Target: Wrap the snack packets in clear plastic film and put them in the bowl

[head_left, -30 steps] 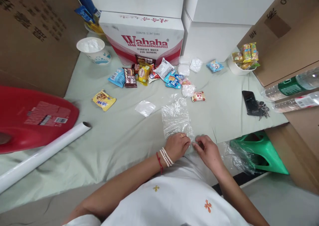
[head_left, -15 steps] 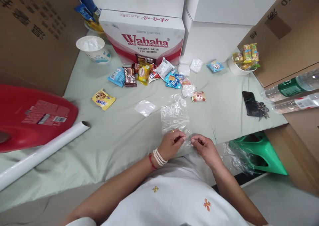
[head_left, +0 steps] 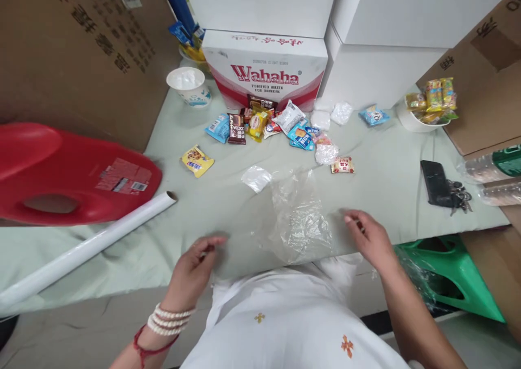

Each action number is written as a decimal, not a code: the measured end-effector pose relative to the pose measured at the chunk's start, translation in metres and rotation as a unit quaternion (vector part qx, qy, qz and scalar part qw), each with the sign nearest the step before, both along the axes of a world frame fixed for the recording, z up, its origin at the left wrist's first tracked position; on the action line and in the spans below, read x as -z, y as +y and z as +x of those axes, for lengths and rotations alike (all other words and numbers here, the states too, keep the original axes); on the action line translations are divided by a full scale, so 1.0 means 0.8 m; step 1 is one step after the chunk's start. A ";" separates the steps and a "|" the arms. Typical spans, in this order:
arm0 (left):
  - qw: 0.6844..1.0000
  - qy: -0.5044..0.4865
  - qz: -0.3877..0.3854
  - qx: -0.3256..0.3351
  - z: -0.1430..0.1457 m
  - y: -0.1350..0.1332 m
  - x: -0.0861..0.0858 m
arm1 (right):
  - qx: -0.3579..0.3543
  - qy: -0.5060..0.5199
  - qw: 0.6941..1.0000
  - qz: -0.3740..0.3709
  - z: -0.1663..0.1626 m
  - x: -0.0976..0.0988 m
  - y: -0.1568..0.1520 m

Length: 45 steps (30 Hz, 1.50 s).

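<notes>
A crumpled clear plastic bag [head_left: 303,222] lies flat at the table's near edge, between my two hands and touched by neither. My left hand [head_left: 195,271] is to the left of the bag, slightly blurred, fingers loosely bent and apart, holding nothing. On the bag's other side is my right hand [head_left: 370,239], just above the cloth, its thumb and fingers parted around a gap. Beyond the bag sits a small white plastic piece [head_left: 256,178]. Farther back are a pile of wrapped snacks [head_left: 257,125], several white wrapped lumps [head_left: 326,153] and a red-and-cream snack packet [head_left: 342,165].
At left are a red plastic jug [head_left: 134,182], a white roll [head_left: 122,225] and a yellow snack packet [head_left: 197,160]. A paper cup [head_left: 195,96] and a Wahaha box [head_left: 264,68] stand behind. Rightward are a snack bowl [head_left: 419,125], a phone [head_left: 435,183], keys [head_left: 462,196] and a green stool [head_left: 480,287].
My hands have let go of the bag's near end and moved apart, left hand leftward, right hand rightward. The bag now lies spread wider. The camera view has shifted left.
</notes>
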<state>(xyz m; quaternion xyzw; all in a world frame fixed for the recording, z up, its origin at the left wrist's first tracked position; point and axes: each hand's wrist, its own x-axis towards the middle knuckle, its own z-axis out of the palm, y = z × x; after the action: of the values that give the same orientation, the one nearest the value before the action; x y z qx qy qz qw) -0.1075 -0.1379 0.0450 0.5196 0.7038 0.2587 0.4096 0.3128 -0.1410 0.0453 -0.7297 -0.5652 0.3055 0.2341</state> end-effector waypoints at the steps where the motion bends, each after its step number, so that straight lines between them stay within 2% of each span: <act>1: 0.997 0.055 0.052 -0.016 0.006 0.008 -0.007 | 0.005 -0.026 0.999 0.026 -0.001 0.000 0.017; 3: 0.981 0.126 0.147 -0.024 0.035 0.031 -0.019 | -0.008 -0.053 0.997 0.051 -0.016 0.007 0.052; 6: 0.955 0.176 0.232 0.065 0.111 0.065 -0.027 | -0.032 -0.059 0.997 0.048 -0.059 0.027 0.096; 9: 0.930 0.239 0.214 0.181 0.180 0.085 -0.019 | -0.041 -0.043 0.997 0.049 -0.095 0.041 0.115; 11: 0.930 0.227 0.155 0.243 0.200 0.090 -0.009 | -0.039 -0.012 0.997 0.068 -0.100 0.045 0.116; 13: 0.949 0.159 0.113 0.249 0.197 0.092 0.000 | -0.025 0.029 0.995 0.088 -0.092 0.046 0.112; 14: 0.962 0.109 0.105 0.226 0.188 0.092 0.004 | -0.014 0.050 0.994 0.094 -0.084 0.045 0.109; 16: 0.983 -0.001 0.110 0.144 0.161 0.089 0.009 | 0.013 0.094 0.991 0.095 -0.068 0.045 0.104; 18: 0.990 -0.089 0.102 0.042 0.129 0.083 0.014 | 0.043 0.148 0.985 0.081 -0.054 0.044 0.101; 20: 0.987 -0.138 0.075 -0.043 0.102 0.074 0.019 | 0.073 0.188 0.978 0.059 -0.047 0.042 0.102; 22: 0.983 -0.152 0.058 -0.089 0.082 0.064 0.024 | 0.082 0.183 0.979 0.044 -0.051 0.040 0.104; 24: 0.984 -0.133 0.079 -0.088 0.074 0.056 0.027 | 0.055 0.139 0.988 0.038 -0.068 0.037 0.108; 28: 0.983 -0.090 0.156 -0.041 0.080 0.048 0.023 | -0.070 0.028 0.995 0.064 -0.121 0.033 0.122; 30: 0.981 -0.123 0.139 -0.058 0.083 0.047 0.019 | -0.110 0.028 0.991 0.075 -0.139 0.034 0.129; 31: 0.979 -0.143 0.117 -0.080 0.082 0.047 0.018 | -0.108 0.054 0.990 0.070 -0.143 0.034 0.132; 33: 0.972 -0.169 0.081 -0.142 0.075 0.046 0.018 | -0.058 0.142 0.988 0.031 -0.141 0.037 0.136; 35: 0.963 -0.177 0.073 -0.192 0.063 0.042 0.022 | 0.015 0.226 0.974 -0.020 -0.129 0.037 0.137; 37: 0.956 -0.181 0.077 -0.215 0.054 0.037 0.028 | 0.048 0.262 0.963 -0.041 -0.121 0.035 0.135; 39: 0.956 -0.190 0.070 -0.211 0.053 0.034 0.032 | 0.006 0.255 0.967 -0.019 -0.124 0.030 0.130; 41: 0.959 -0.200 0.060 -0.192 0.060 0.033 0.031 | -0.082 0.228 0.970 0.013 -0.139 0.025 0.125; 43: 0.962 -0.205 0.059 -0.172 0.068 0.034 0.026 | -0.152 0.201 0.968 0.011 -0.157 0.021 0.123; 45: 0.963 -0.202 0.065 -0.169 0.071 0.035 0.021 | -0.157 0.212 0.964 -0.026 -0.166 0.019 0.125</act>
<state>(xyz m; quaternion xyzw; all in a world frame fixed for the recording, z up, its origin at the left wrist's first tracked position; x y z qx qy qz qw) -0.0510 -0.1102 0.0283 0.3557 0.6657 0.4690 0.4587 0.1799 -0.0410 0.0299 -0.5564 -0.6020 0.5004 0.2785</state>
